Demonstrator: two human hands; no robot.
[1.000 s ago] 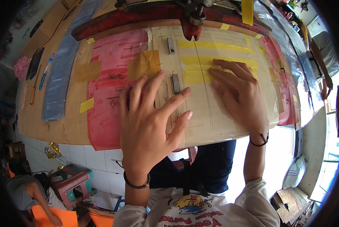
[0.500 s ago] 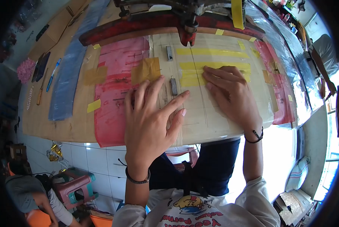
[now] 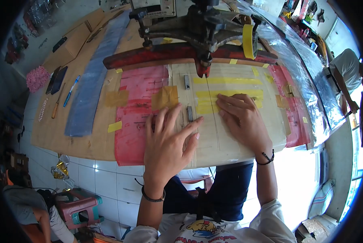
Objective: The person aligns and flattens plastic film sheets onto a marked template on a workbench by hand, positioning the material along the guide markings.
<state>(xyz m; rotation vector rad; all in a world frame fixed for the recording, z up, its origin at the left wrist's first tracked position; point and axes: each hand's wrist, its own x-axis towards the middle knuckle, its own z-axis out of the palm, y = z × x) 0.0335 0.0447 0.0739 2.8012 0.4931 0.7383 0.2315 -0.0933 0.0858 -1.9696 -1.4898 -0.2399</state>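
My left hand (image 3: 165,137) lies palm down with its fingers spread, over the edge between a red sheet (image 3: 129,139) and the beige surface (image 3: 203,152). Its index finger points close to a small grey metal block (image 3: 190,114); a second such block (image 3: 186,82) sits farther back. My right hand (image 3: 244,121) rests flat, fingers stretched out and fairly close together, their tips at the strips of yellow tape (image 3: 230,96). Nothing shows in either hand. Thin dark lines run along the beige surface between the hands.
A red-edged metal press bar (image 3: 157,56) spans the table behind the hands, with a yellow tape roll (image 3: 248,41) hanging from it. On the left lie a blue plastic strip (image 3: 84,101), a pen (image 3: 72,91) and a screwdriver (image 3: 56,106). Other people are at both sides.
The view has tilted upward, so the table, press bar and hands appear lower in it. Both hands keep nearly the same places on the surface.
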